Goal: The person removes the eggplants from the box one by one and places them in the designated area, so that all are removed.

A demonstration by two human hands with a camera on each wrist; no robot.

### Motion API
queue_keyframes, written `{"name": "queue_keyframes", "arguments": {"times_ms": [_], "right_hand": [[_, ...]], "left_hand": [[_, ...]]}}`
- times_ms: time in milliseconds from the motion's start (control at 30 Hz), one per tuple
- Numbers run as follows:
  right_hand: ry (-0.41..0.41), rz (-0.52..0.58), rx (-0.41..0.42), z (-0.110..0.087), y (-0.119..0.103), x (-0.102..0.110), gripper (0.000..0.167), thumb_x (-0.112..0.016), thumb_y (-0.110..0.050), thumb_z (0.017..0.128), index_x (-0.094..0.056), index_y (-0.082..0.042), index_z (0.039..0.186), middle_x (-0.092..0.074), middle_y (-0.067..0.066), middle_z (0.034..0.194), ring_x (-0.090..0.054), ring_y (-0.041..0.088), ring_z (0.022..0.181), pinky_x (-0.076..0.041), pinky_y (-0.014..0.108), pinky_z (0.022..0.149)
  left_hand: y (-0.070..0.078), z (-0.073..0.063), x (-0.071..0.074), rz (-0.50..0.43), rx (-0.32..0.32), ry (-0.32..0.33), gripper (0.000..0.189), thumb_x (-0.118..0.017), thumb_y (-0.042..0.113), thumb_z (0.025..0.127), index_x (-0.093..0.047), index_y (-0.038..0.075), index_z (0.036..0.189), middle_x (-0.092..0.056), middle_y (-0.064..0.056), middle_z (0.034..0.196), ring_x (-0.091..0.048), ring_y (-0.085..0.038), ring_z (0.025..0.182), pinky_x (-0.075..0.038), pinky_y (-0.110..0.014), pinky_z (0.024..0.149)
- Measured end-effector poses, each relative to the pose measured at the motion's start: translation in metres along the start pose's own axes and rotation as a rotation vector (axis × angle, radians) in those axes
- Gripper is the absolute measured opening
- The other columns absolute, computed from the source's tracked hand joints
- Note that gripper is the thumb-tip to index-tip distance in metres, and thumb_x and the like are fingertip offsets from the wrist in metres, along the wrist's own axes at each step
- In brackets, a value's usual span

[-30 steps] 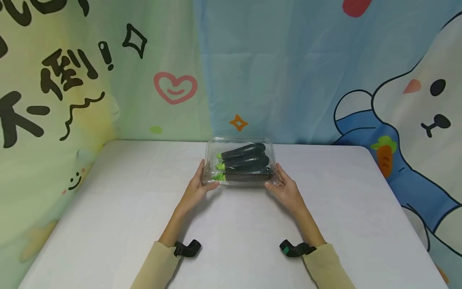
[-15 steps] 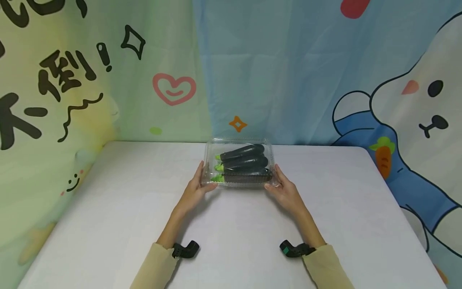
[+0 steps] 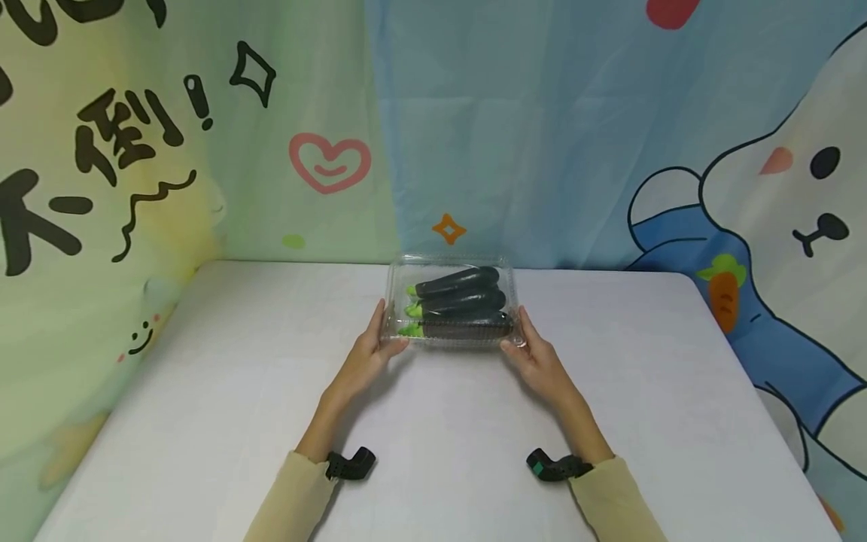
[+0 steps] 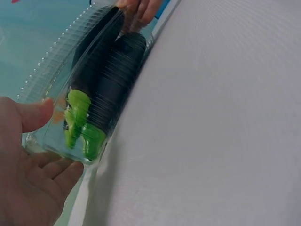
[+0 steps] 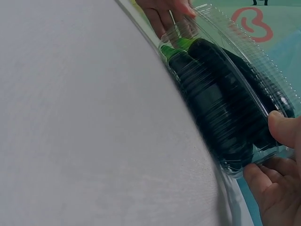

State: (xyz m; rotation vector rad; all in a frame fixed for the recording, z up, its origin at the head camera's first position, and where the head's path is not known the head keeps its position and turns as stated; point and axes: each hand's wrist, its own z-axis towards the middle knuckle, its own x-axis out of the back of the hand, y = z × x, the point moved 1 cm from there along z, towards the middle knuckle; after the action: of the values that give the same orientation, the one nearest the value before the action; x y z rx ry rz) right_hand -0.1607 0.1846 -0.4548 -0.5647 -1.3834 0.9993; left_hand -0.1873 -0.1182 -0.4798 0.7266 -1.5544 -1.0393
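Three dark eggplants with green stem ends lie side by side in a clear plastic container, at the far part of the table in the head view. My left hand grips the container's left end, by the stems. In the left wrist view the left thumb is at the rim and the fingers reach under the bottom. Its right end is held by my right hand. The right wrist view shows the right thumb against the side and curled fingers below.
A white-covered table extends from the hands toward me. Behind it hangs a printed cloth backdrop, close to the table's back edge. Each wrist wears a black camera mount, one on the left and one on the right.
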Motion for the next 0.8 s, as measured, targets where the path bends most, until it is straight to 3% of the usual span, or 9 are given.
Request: {"name": "queue_keyframes", "arguments": {"times_ms": [133, 267, 367, 467, 500, 567, 633, 700, 800], "right_hand": [[-0.008, -0.032, -0.031, 0.003, 0.013, -0.002, 0.072, -0.054, -0.01, 0.098, -0.01, 0.009, 0.152, -0.046, 0.007, 0.062, -0.033, 0.0, 0.05, -0.038, 0.026, 0.056], [0.008, -0.032, -0.019, 0.005, 0.032, -0.007, 0.074, -0.056, -0.016, 0.098, -0.011, 0.003, 0.154, -0.034, -0.004, 0.056, -0.03, 0.0, 0.047, -0.035, 0.025, 0.052], [0.02, -0.02, 0.007, 0.004, 0.024, -0.005, 0.073, -0.058, -0.01, 0.096, -0.013, 0.009, 0.151, -0.043, 0.001, 0.062, -0.03, -0.001, 0.048, -0.035, 0.025, 0.052], [0.038, 0.004, -0.002, 0.001, 0.007, -0.001, 0.07, -0.059, -0.005, 0.094, -0.018, 0.014, 0.148, -0.065, 0.031, 0.102, -0.043, -0.002, 0.056, -0.041, 0.016, 0.059], [0.044, 0.022, -0.008, 0.0, 0.001, 0.0, 0.069, -0.059, -0.004, 0.094, -0.02, 0.015, 0.147, -0.058, 0.037, 0.123, -0.052, 0.0, 0.062, -0.044, 0.013, 0.064], [0.06, 0.059, -0.021, -0.001, -0.003, 0.001, 0.068, -0.061, -0.003, 0.093, -0.023, 0.015, 0.146, -0.033, 0.035, 0.147, -0.062, 0.0, 0.08, -0.046, 0.005, 0.075], [0.071, 0.094, -0.026, -0.001, -0.002, 0.001, 0.067, -0.062, -0.003, 0.092, -0.025, 0.015, 0.145, -0.03, 0.033, 0.148, -0.062, -0.004, 0.093, -0.046, 0.002, 0.08], [0.078, 0.095, -0.007, -0.001, -0.003, 0.001, 0.067, -0.062, -0.002, 0.092, -0.025, 0.016, 0.145, -0.033, 0.034, 0.146, -0.06, -0.008, 0.081, -0.047, 0.003, 0.075], [0.09, 0.071, 0.04, 0.0, -0.003, 0.0, 0.066, -0.062, 0.001, 0.091, -0.025, 0.019, 0.143, -0.039, 0.037, 0.14, -0.039, -0.01, 0.056, -0.044, 0.008, 0.061]], "left_hand": [[0.003, 0.0, 0.001, 0.049, -0.013, 0.001, 0.085, -0.053, 0.042, 0.097, 0.0, 0.015, 0.158, -0.019, -0.004, 0.163, -0.026, -0.033, 0.147, -0.022, -0.052, 0.12], [0.004, -0.001, 0.002, 0.069, -0.014, -0.01, 0.084, -0.052, 0.041, 0.098, 0.0, 0.012, 0.157, -0.019, -0.004, 0.163, -0.028, -0.034, 0.146, -0.025, -0.052, 0.119], [0.003, 0.0, 0.002, 0.079, -0.012, -0.014, 0.084, -0.052, 0.041, 0.098, 0.0, 0.012, 0.157, -0.018, -0.007, 0.163, -0.027, -0.034, 0.147, -0.023, -0.051, 0.119], [0.001, 0.0, 0.002, 0.085, -0.006, -0.022, 0.082, -0.05, 0.042, 0.099, 0.0, 0.013, 0.157, -0.017, -0.009, 0.163, -0.023, -0.033, 0.148, -0.02, -0.051, 0.121], [0.0, 0.0, 0.002, 0.085, -0.004, -0.024, 0.082, -0.05, 0.042, 0.099, 0.0, 0.013, 0.157, -0.017, -0.01, 0.163, -0.023, -0.033, 0.148, -0.02, -0.05, 0.121], [-0.001, 0.0, 0.001, 0.082, -0.002, -0.031, 0.08, -0.049, 0.041, 0.1, 0.0, 0.014, 0.157, -0.015, -0.011, 0.163, -0.021, -0.033, 0.149, -0.018, -0.05, 0.121], [-0.001, 0.0, 0.001, 0.08, -0.006, -0.032, 0.08, -0.048, 0.04, 0.1, 0.0, 0.013, 0.157, -0.015, -0.012, 0.163, -0.02, -0.033, 0.149, -0.018, -0.05, 0.121], [-0.001, 0.0, 0.002, 0.076, -0.015, -0.028, 0.079, -0.048, 0.039, 0.1, -0.001, 0.012, 0.157, -0.016, -0.012, 0.163, -0.022, -0.034, 0.149, -0.019, -0.05, 0.121], [-0.001, -0.001, 0.002, 0.077, -0.027, -0.018, 0.079, -0.048, 0.039, 0.1, -0.002, 0.012, 0.157, -0.017, -0.012, 0.163, -0.024, -0.034, 0.148, -0.021, -0.05, 0.121]]}}
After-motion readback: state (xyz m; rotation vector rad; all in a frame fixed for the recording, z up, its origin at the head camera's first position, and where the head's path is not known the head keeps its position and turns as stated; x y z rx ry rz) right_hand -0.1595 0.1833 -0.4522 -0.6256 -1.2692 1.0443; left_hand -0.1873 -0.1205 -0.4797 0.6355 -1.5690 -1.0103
